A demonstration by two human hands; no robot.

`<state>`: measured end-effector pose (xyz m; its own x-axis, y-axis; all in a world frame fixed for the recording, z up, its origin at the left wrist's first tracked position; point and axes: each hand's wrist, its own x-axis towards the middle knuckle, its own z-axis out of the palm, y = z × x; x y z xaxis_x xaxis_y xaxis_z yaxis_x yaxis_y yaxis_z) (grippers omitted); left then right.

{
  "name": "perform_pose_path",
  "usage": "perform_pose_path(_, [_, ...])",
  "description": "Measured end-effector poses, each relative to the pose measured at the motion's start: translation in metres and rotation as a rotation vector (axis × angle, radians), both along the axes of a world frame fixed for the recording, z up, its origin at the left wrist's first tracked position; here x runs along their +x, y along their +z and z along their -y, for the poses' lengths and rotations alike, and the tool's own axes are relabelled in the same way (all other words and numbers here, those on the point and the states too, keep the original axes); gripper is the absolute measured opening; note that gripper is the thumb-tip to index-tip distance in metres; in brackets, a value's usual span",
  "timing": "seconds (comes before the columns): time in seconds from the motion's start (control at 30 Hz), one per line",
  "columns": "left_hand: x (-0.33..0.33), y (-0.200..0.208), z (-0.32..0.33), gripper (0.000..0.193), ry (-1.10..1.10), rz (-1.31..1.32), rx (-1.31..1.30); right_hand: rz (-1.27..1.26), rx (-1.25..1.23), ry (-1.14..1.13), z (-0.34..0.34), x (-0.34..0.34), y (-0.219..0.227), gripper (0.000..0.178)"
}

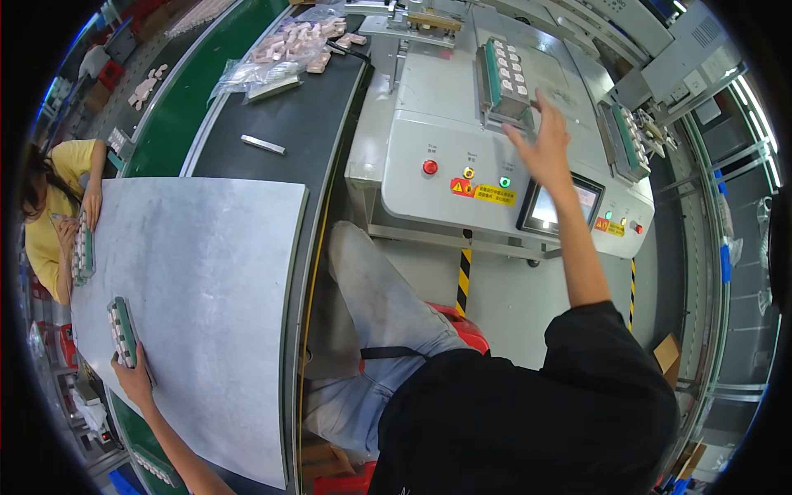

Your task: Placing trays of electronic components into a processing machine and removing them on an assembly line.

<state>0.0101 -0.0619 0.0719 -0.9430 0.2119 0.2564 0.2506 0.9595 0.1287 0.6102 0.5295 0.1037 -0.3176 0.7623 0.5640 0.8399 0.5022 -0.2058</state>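
My left hand [134, 379] grips a green fixture block [124, 332] with pale pieces set along it, at the left part of the grey-white board [214, 272]. Over the machine's front, my right hand [544, 144] is open, thumb and fingers apart, with nothing in it. Just left of its fingers stands a second green fixture block [493, 76], loaded with rows of pale pieces and seated in a metal holder on the white machine [445, 153]. Whether the fingers touch that block I cannot tell.
A co-worker in yellow [70, 165] handles another green block [83, 252] at the board's far left. Pale parts [289, 41] lie on a plastic bag on the dark belt, near a metal bar [263, 145]. The machine carries a red button [430, 167] and a touchscreen [544, 213].
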Motion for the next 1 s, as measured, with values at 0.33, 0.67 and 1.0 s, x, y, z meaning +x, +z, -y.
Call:
perform_pose_path(0.33, [0.096, 0.004, -0.016, 0.078, 0.044, -0.078, -0.009, -0.043, -0.200, 0.015, 0.124, -0.008, -0.057, 0.062])
perform_pose_path(0.67, [0.102, -0.001, -0.010, 0.073, 0.061, -0.099, -0.001, -0.001, -0.224, 0.012, 0.123, 0.001, -0.056, 0.058])
perform_pose_path(1.0, [0.097, -0.005, -0.006, 0.072, 0.073, -0.146, -0.043, 0.242, 0.311, -0.637, -0.054, 0.189, 0.023, 0.061])
